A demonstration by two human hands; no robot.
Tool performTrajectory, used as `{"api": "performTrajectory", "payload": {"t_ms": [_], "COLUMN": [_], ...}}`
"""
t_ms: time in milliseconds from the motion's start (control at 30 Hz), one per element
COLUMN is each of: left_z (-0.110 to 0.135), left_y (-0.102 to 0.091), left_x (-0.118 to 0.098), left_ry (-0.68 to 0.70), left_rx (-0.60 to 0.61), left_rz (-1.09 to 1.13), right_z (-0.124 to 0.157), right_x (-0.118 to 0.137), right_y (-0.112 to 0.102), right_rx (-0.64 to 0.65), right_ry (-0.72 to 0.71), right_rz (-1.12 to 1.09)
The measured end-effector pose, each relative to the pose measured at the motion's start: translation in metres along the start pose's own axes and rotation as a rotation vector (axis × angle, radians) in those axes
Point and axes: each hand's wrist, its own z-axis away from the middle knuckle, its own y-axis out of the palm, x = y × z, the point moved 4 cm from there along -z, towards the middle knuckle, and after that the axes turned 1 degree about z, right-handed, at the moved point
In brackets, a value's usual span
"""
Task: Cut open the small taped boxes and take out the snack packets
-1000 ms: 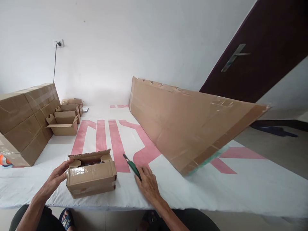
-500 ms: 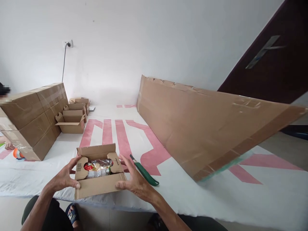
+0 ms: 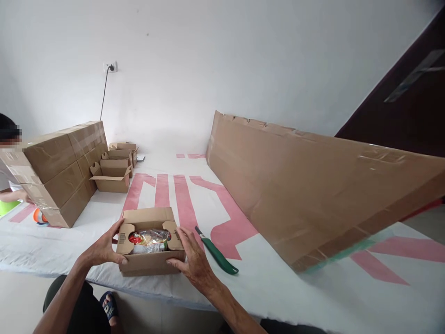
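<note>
A small cardboard box (image 3: 152, 266) sits near the front edge of the cloth-covered table, its side flaps folded in and its far flap standing up. Clear plastic packets (image 3: 149, 239) with red and printed parts show through the gap between the flaps. My left hand (image 3: 106, 243) grips the box's left end, thumb on the near side. At the right end, my right hand (image 3: 194, 260) holds it with fingers over the corner and thumb at the front. Just right of that hand lies a green-handled tool (image 3: 219, 257) with a narrow dark tip.
Taped cartons (image 3: 62, 171) are stacked at left; beside them stand several open boxes (image 3: 111, 181). A large cardboard sheet (image 3: 313, 190) leans across the right side. Behind the stack, a person's arm (image 3: 14, 196) shows near an orange tape roll (image 3: 39, 215).
The near flap, spread toward me before, no longer lies outward, and the box's front now shows upright. My hands stay on both ends. The view has turned slightly left.
</note>
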Motion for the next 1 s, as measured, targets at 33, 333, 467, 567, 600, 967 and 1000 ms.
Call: {"api": "performTrajectory", "payload": {"t_ms": [33, 333, 467, 567, 600, 967, 1000], "left_z": [-0.002, -0.002, -0.009, -0.009, -0.007, 0.028, 0.029], "left_y": [-0.002, -0.012, 0.014, 0.022, 0.020, -0.011, -0.011], "left_x": [0.002, -0.029, -0.052, -0.060, -0.061, 0.020, 0.018], "left_ry": [-0.010, 0.014, -0.070, -0.114, -0.096, -0.124, -0.105], "left_rx": [0.003, -0.017, -0.219, -0.343, -0.360, -0.701, -0.708], "left_rz": [-0.016, -0.290, -0.563, -0.617, -0.544, -0.113, -0.225], "right_z": [0.001, -0.019, -0.048, -0.062, -0.064, -0.019, -0.021], "right_x": [0.001, 0.039, 0.073, 0.078, 0.073, -0.026, -0.019], "right_y": [0.000, -0.029, -0.035, -0.038, -0.042, -0.027, -0.032], "right_rx": [-0.004, 0.079, 0.080, 0.099, 0.070, -0.017, -0.062], "right_ry": [0.000, 0.170, 0.271, 0.301, 0.306, 0.438, 0.363], "right_rz": [0.000, -0.012, 0.180, 0.210, 0.143, -0.330, -0.221]}}
